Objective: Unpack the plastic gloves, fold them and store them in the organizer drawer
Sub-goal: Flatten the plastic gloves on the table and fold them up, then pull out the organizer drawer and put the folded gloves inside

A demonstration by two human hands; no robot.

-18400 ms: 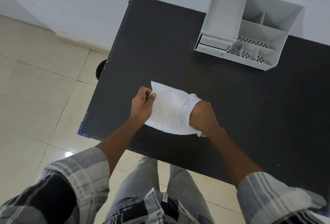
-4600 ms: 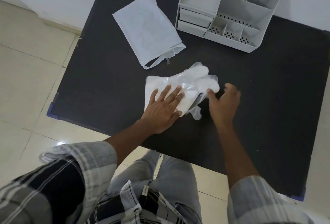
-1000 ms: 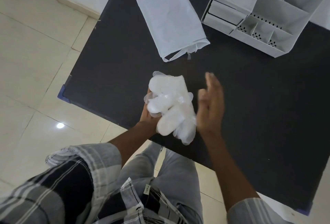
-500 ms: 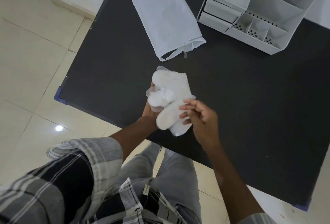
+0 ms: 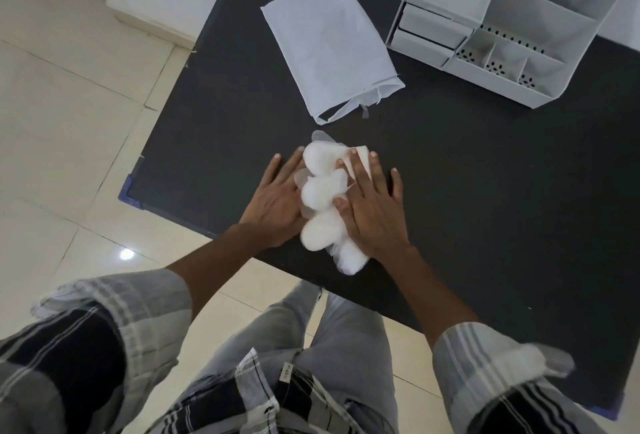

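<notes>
Both hands lie flat with fingers straight, flanking one bundle of plastic gloves [image 5: 323,200] near the table's near edge: the left hand [image 5: 277,201] presses against its 9 o'clock side, the right hand [image 5: 372,212] lies over its 3 o'clock side, fingertips pointing toward 12 o'clock. Neither hand curls round the bundle; the palms squeeze it between them.

Counted: one white, puffy bundle, how many gloves in it cannot be told; one flat white packet [image 5: 329,39]; one grey organizer [image 5: 512,25] with two drawer fronts [image 5: 431,30] stacked at its 9 o'clock side, both closed.

The bundle's long axis runs from 12 to 5 o'clock, its far end toward the packet, its near end close to the edge of the black table [image 5: 485,174]. The packet lies at 12 o'clock from the bundle, its opened end facing the hands; the organizer sits at 2 o'clock.

No writing on the packet or organizer is readable. A small tag at the person's waist is too blurred to read.
</notes>
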